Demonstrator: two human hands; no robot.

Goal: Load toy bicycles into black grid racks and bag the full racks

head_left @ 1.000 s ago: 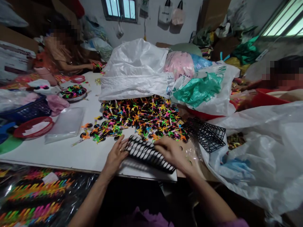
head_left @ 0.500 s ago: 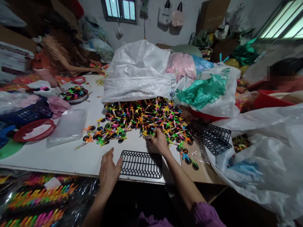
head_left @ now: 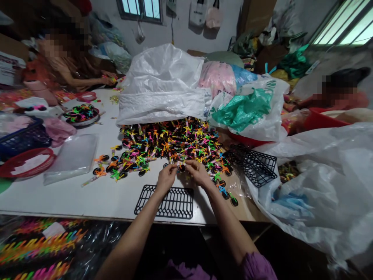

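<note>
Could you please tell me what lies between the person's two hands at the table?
In the head view, a small black toy piece lies between the left hand and the right hand, close to both.

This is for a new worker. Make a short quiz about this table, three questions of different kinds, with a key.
1. True or false: the black grid lies nearer the person than the toy pile.
2. What lies directly behind the pile? A) red tray B) white sack C) pink cloth
3. Which is nearer the overlapping grids, the left hand or the right hand?

Key: 1 true; 2 B; 3 right hand.
</note>
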